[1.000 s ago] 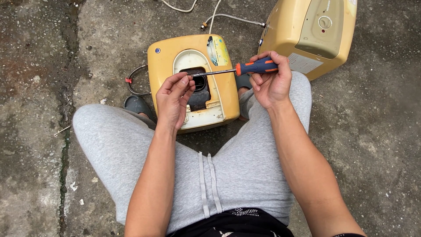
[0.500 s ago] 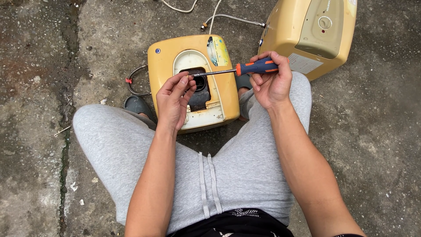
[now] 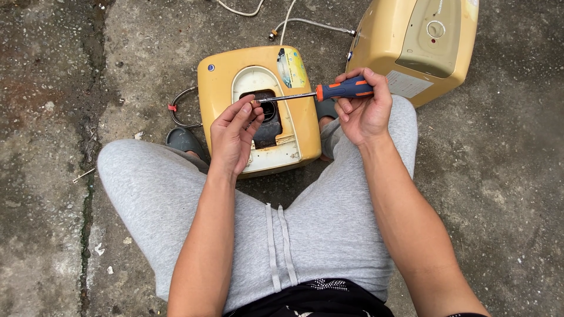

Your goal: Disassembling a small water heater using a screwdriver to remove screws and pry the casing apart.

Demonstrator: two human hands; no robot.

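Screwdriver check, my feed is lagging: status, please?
Right hand grips orange-and-blue-handled screwdriver. Left hand fingers pinch its tip over yellow plastic casing. Nothing in the way.

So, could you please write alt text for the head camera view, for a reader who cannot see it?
A squatting person's right hand holds a blue and orange screwdriver, its tip at the left hand, above a yellow appliance cover on the concrete ground. A second yellow unit stands behind.

Both forearms are reaching toward twelve o'clock. The left hand (image 3: 235, 134) is pinching its fingertips together, while the right hand (image 3: 363, 105), at its three o'clock, is curling closed.
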